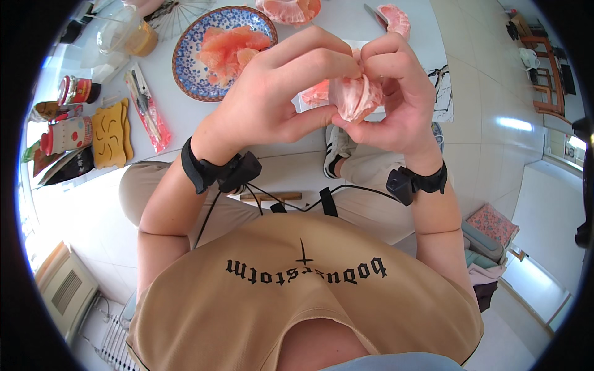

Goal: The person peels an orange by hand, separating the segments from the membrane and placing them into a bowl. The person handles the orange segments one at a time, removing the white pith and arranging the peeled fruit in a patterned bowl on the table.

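Note:
My left hand (287,88) and my right hand (401,92) meet over the table's front edge, both gripping a pink pomelo segment (355,99). Pale, wrinkled membrane covers part of the segment, and my fingers hide its upper end. Below and behind it, more pink fruit (315,94) shows through the gap between my hands, on a white surface. A blue-flowered plate (184,79) beyond my left hand carries peeled pomelo flesh (234,48). At the far side lies a larger opened pomelo piece (292,10). Another segment (397,21) rests by a knife blade (375,16).
Wrapped utensils (146,109), yellow mats (111,132), a lidded jar (76,90) and a plastic cup (139,39) stand on the left of the table (169,132). Black wrist cameras (241,171) with cables (287,204) hang across my lap.

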`<state>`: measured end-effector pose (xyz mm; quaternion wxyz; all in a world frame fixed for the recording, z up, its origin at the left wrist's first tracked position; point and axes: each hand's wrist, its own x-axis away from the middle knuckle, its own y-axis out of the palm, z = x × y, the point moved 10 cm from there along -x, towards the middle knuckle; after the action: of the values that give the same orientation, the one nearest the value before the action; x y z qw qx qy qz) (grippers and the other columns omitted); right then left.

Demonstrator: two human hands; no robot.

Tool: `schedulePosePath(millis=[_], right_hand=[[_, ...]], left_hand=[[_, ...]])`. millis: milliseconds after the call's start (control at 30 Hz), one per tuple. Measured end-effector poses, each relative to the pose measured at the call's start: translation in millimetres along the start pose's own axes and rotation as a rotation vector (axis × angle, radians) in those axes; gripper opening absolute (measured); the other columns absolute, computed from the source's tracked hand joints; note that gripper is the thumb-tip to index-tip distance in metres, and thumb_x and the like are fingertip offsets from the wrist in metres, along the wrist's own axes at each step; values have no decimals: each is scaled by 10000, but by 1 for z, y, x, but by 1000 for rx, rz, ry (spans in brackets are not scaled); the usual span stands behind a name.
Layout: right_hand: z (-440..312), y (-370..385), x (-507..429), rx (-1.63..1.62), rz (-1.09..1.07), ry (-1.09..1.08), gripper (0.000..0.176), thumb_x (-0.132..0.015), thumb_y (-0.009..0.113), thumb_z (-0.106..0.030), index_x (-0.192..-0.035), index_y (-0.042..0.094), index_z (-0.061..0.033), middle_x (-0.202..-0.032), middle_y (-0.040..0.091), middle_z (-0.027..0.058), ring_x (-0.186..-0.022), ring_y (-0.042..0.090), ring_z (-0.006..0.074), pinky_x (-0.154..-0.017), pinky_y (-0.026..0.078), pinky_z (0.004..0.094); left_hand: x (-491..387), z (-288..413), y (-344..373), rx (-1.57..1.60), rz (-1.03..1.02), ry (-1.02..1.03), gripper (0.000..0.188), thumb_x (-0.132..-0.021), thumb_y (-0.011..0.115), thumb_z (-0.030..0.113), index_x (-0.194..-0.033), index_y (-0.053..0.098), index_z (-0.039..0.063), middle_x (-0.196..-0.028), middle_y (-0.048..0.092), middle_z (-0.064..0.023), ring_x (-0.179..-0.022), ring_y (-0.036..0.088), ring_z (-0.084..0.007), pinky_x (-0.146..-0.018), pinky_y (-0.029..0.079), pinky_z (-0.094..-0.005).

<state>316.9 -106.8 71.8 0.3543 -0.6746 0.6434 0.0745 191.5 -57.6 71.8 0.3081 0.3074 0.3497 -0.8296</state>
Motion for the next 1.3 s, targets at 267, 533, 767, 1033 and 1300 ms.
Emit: schedulePosePath(millis=[267,533,767,1033,1300], right_hand=[[11,-5,2,-41,110,126,497,-724,869,-4,-1174,667,-62,-1155,603,51,-957,670,145,-743,633,266],[9,4,-1,-37,8,51,512,-725,861,-24,-1178,623,-36,-1168,563,74,-987,606,155,-763,543,278],[8,7,-5,-93,20,55,443,-699,844,7,-1088,642,-56,-1088,562,48,-878,623,114,-640,556,248],[12,11,-3,-86,-35,86,473,-694,850,-71,-1090,593,-59,-1090,563,76,-942,557,171,-775,488,306],[10,10,-1,-58,-54,70,454,-699,838,-30,-1078,588,-56,-1082,559,73,-927,583,167,-775,511,311]], left_hand=[[-4,5,-9,-138,143,35,517,-695,842,-18,-1193,737,73,-1157,681,-91,-949,697,-258,-777,602,-351],[2,2,-9,-66,127,-24,511,-668,830,-12,-1162,753,94,-1106,689,-76,-920,701,-245,-745,599,-339],[1,1,-6,-4,111,-27,450,-679,826,12,-1112,731,90,-1083,679,-67,-916,682,-242,-734,582,-343],[0,-1,-3,32,82,-44,440,-687,825,19,-1106,704,80,-1066,669,-68,-930,670,-257,-753,579,-354],[3,-4,-1,71,70,-55,443,-708,836,10,-1123,694,74,-1086,648,-82,-946,662,-270,-781,576,-362]])
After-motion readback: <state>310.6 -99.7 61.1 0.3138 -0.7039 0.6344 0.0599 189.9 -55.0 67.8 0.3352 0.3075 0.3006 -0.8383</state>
